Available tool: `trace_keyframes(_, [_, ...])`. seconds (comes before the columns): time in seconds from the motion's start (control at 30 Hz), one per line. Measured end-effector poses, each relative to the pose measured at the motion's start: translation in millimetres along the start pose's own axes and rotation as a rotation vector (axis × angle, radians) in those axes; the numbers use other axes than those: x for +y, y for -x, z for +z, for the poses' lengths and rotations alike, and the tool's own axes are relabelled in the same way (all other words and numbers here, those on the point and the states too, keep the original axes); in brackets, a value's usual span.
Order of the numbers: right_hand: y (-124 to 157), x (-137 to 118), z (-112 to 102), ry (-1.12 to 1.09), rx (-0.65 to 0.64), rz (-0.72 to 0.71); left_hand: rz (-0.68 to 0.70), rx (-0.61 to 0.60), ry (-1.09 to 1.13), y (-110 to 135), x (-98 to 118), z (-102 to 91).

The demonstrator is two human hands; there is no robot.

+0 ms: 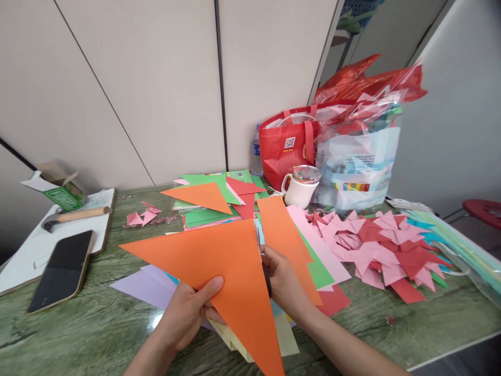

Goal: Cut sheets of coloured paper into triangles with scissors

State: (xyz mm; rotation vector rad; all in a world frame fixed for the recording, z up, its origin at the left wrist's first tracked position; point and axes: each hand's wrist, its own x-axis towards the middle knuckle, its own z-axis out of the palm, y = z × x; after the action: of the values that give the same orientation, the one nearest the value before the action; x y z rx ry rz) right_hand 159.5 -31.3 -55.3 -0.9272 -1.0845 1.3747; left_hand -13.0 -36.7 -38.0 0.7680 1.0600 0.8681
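My left hand (187, 313) pinches the lower edge of a large orange paper triangle (219, 266), thumb on top, and holds it above the table. My right hand (285, 282) is closed on a dark scissor handle (267, 279) at the triangle's right edge. The blades are mostly hidden behind the paper. An orange strip (285, 235) lies just right of the scissors, over pink and green sheets. Lilac (144, 284) and pale yellow (285, 339) sheets lie beneath the triangle.
A heap of folded pink and red paper pieces (383, 250) is at the right. A white mug (299, 190), red bag (287, 143) and plastic bag (358, 167) stand behind. A phone (62, 270), hammer (74, 215) and small box (58, 189) sit left. Green and orange sheets (211, 201) are stacked centre-back.
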Motion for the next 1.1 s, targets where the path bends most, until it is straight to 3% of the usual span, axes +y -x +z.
trace_keyframes(0.5, [0.1, 4.7, -0.8, 0.053, -0.042, -0.024, 0.004, 0.005, -0.005, -0.2, 2.8, -4.0])
trace_keyframes(1.1, [-1.0, 3.5, -1.3, -0.007, 0.001, 0.023, -0.042, -0.006, -0.01, 0.0, 2.9, -2.2])
